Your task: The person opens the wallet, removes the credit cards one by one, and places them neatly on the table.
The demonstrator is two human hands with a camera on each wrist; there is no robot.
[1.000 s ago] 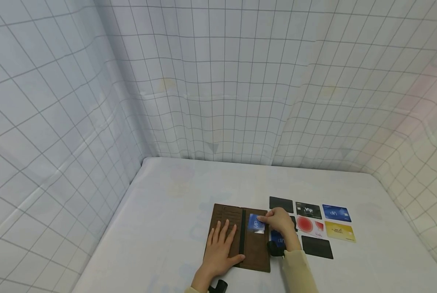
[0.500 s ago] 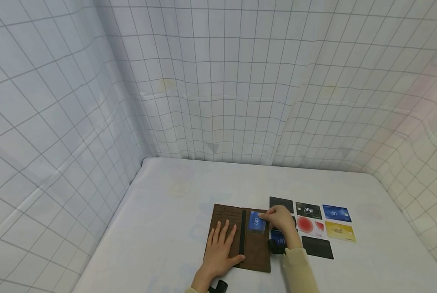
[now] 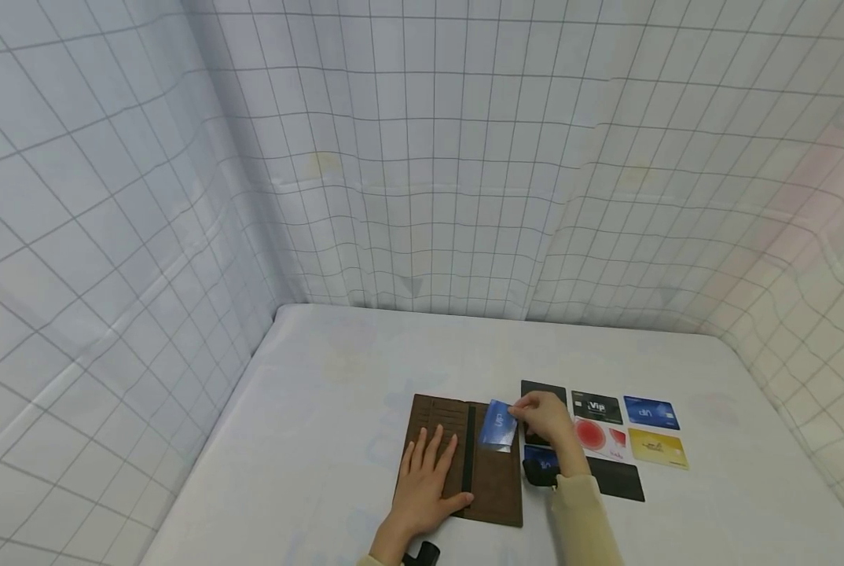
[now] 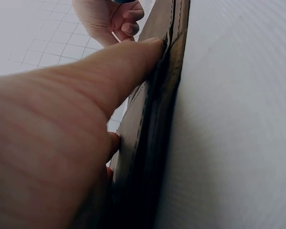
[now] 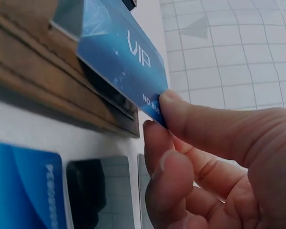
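An open brown wallet point(image 3: 494, 491) lies on the white-covered table, a dark strap running down its middle. My left hand point(image 3: 422, 487) rests with spread, straight fingers on the wallet's left half; in the left wrist view its thumb point(image 4: 133, 52) presses by the stitched edge. Between thumb and fingers, my right hand point(image 3: 545, 417) pinches the corner of a blue VIP card point(image 3: 498, 424). The card is tilted over the upper part of the wallet's right half. In the right wrist view the card point(image 5: 119, 57) slants up over the wallet's stitched edge, the white VIP lettering facing the camera.
Right of the wallet several cards lie in rows: a black Vip card point(image 3: 596, 407), a blue card point(image 3: 651, 413), a red-and-white card point(image 3: 595, 438), a yellow card point(image 3: 657, 448) and a dark card point(image 3: 620, 479). Gridded white curtains point(image 3: 422, 196) stand behind the table and at its sides.
My right hand has shifted slightly up and right, and the VIP card with it, now more tilted. The left hand has stayed in place on the wallet.
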